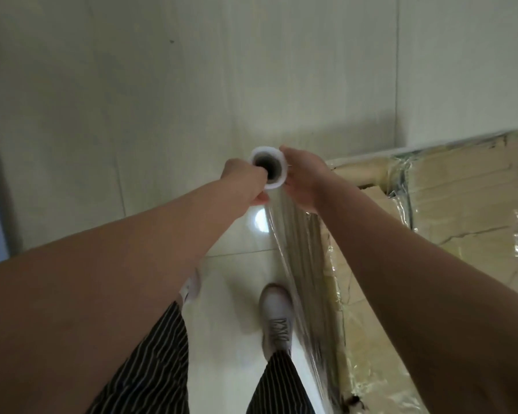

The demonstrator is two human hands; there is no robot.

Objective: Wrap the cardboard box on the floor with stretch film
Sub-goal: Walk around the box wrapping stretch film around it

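Listing left to right: our left hand (245, 182), fingers curled round the stretch film roll (270, 155), which we hold upright so film pays off sideways; our right hand (305, 182), fingers curved round its far side, steadying; film sheet (296, 249), taut toward near right; cardboard box (467, 198), floor-standing at right, partly wrapped.

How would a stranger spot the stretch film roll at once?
Find the large cardboard box on the right, already shiny with film. Just left of it, the left hand and right hand hold the stretch film roll over the pale floor. It alone is a white ring with a dark hollow core, trailing a clear sheet.
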